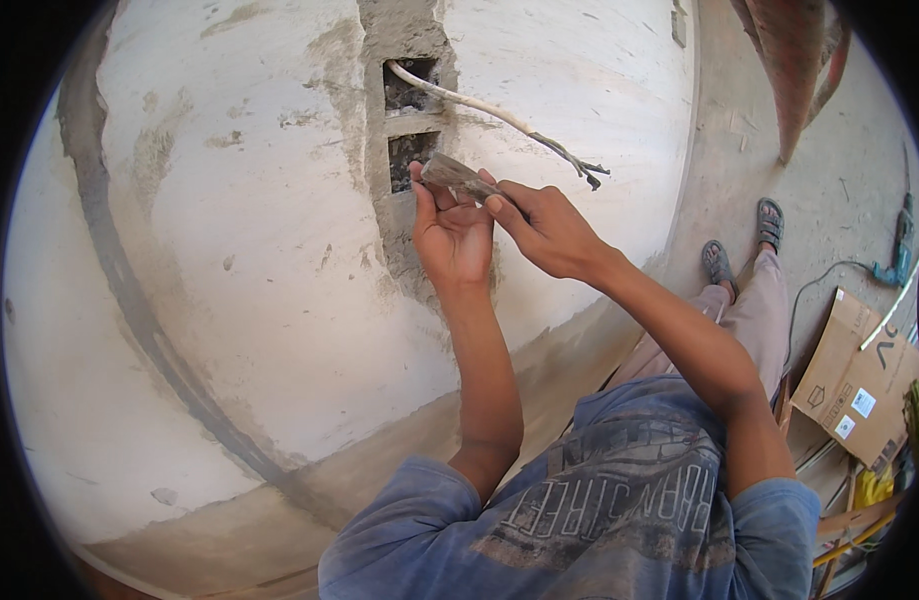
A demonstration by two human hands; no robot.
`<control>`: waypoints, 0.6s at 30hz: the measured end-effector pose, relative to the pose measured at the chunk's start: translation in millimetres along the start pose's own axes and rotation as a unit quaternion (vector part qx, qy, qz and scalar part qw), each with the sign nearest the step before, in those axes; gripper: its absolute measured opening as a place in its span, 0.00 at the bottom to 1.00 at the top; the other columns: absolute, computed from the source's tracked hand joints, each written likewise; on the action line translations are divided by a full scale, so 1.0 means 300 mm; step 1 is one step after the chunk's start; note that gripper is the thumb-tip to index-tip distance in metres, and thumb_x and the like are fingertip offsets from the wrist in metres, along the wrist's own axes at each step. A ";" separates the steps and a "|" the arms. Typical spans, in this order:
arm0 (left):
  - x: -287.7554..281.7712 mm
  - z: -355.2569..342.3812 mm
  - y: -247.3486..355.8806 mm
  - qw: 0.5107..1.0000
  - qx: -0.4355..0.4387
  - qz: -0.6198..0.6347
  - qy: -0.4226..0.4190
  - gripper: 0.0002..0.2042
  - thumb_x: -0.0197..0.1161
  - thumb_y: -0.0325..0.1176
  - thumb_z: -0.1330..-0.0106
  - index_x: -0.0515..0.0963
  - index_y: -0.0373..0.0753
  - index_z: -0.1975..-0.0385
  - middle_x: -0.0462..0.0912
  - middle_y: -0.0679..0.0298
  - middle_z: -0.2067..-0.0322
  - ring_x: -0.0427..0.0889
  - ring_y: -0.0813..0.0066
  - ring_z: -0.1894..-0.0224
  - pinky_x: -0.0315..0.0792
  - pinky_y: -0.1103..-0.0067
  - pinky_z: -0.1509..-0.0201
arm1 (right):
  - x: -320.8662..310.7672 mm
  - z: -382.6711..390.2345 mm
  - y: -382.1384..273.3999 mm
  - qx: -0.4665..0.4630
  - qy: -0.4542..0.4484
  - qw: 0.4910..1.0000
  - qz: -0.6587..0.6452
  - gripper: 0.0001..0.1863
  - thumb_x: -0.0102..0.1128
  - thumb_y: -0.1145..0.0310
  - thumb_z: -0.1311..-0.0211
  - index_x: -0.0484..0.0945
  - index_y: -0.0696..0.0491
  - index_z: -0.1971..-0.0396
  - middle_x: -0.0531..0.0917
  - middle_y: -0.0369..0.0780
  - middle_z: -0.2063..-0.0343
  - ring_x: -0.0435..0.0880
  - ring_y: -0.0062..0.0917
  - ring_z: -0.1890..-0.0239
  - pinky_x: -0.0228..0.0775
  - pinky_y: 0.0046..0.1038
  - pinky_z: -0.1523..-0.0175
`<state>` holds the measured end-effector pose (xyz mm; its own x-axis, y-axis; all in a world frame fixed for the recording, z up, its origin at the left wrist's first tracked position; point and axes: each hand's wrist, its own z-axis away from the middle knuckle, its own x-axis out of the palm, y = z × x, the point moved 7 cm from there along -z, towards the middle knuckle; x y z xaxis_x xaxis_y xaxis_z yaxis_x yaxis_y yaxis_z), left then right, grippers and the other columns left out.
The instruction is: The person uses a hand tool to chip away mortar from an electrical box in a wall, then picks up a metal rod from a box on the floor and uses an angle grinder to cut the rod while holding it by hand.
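My right hand (549, 225) is closed around a putty knife (457, 177) with a flat, mortar-smeared blade pointing left. Its handle is mostly hidden in my fingers. My left hand (456, 240) is turned palm up just below and behind the blade, with its fingers spread and partly covered by it; whether they press on the blade is unclear. Both hands are in front of the lower box recess (407, 150) in the wall. From the upper recess (407, 90) a pale conduit (469, 100) sticks out, with dark wire ends (584, 172) at its tip.
The white wall (249, 200) has a grey mortar-filled channel (144, 310) curving down its left side. At right on the floor are a teal power drill (897, 250) with a cord and a flattened cardboard box (847, 385). A reddish hanging object (787, 80) is at upper right.
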<state>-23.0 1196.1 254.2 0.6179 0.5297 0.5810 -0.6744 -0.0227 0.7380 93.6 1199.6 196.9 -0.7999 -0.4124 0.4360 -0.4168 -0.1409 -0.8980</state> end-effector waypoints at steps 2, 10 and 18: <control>-0.019 -0.004 0.009 1.000 0.011 -0.024 0.005 0.12 0.53 0.36 0.29 0.74 0.48 0.48 0.79 0.68 0.49 0.71 0.71 0.41 0.60 0.60 0.34 | 0.010 -0.002 0.013 -0.004 0.005 1.000 -0.001 0.31 0.43 0.50 0.31 0.70 0.63 0.43 0.73 0.49 0.88 0.74 0.34 0.84 0.64 0.33 0.73; -0.046 -0.029 0.028 1.000 -0.001 -0.008 0.019 0.12 0.52 0.36 0.29 0.74 0.48 0.48 0.79 0.67 0.49 0.72 0.69 0.41 0.59 0.59 0.34 | 0.036 -0.017 0.035 -0.006 -0.006 1.000 0.018 0.31 0.44 0.50 0.31 0.70 0.64 0.43 0.75 0.51 0.87 0.77 0.39 0.82 0.67 0.37 0.71; -0.027 -0.021 0.019 1.000 -0.004 -0.016 0.014 0.12 0.54 0.37 0.30 0.75 0.52 0.48 0.80 0.71 0.50 0.69 0.75 0.39 0.55 0.51 0.34 | 0.025 -0.036 0.041 0.006 -0.019 0.998 0.056 0.30 0.44 0.50 0.32 0.73 0.65 0.48 0.77 0.54 0.85 0.79 0.47 0.78 0.69 0.40 0.69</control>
<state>-34.4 1196.9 251.6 0.6284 0.5528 0.5473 -0.6578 0.0021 0.7531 77.8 1204.5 190.0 -0.8247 -0.4591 0.3302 -0.3204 -0.1019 -0.9418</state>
